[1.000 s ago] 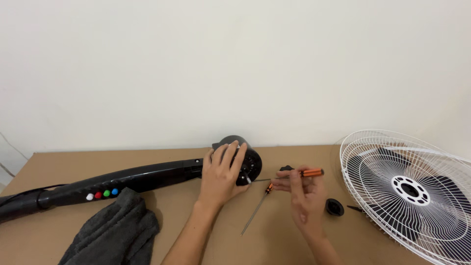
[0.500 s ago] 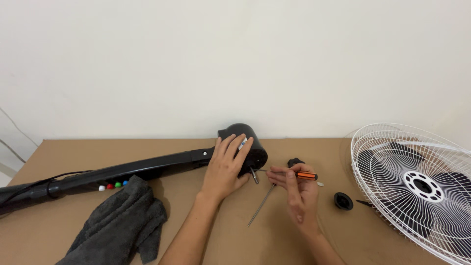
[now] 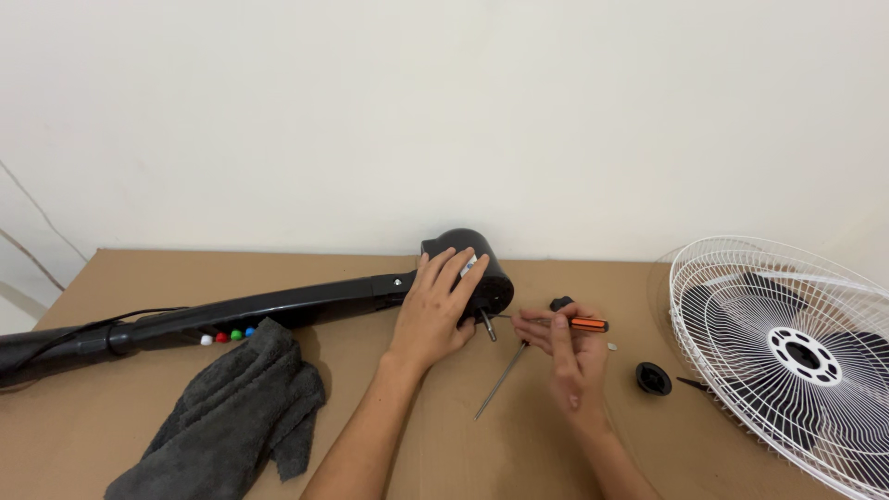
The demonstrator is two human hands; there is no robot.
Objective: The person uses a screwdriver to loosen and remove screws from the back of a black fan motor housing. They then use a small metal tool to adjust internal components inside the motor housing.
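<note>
A black fan body lies on its side on the brown table: a long stand pole (image 3: pixel 231 310) with coloured buttons and a round motor housing (image 3: pixel 477 264). My left hand (image 3: pixel 433 310) rests flat on the motor housing, beside its short metal shaft (image 3: pixel 487 325). My right hand (image 3: pixel 565 356) holds an orange-and-black screwdriver (image 3: pixel 585 323), tip pointing left toward the shaft. A second long screwdriver (image 3: pixel 500 382) lies on the table between my hands.
A white wire fan grille (image 3: pixel 787 352) over black blades lies at the right. A black round cap (image 3: pixel 653 378) sits near it, and a small pale part (image 3: pixel 612 347) lies by my right hand. A dark grey cloth (image 3: pixel 227 417) is at the front left.
The view has shifted slightly. My left hand stays on the motor housing; my right hand has brought the orange screwdriver a little closer to the shaft.
</note>
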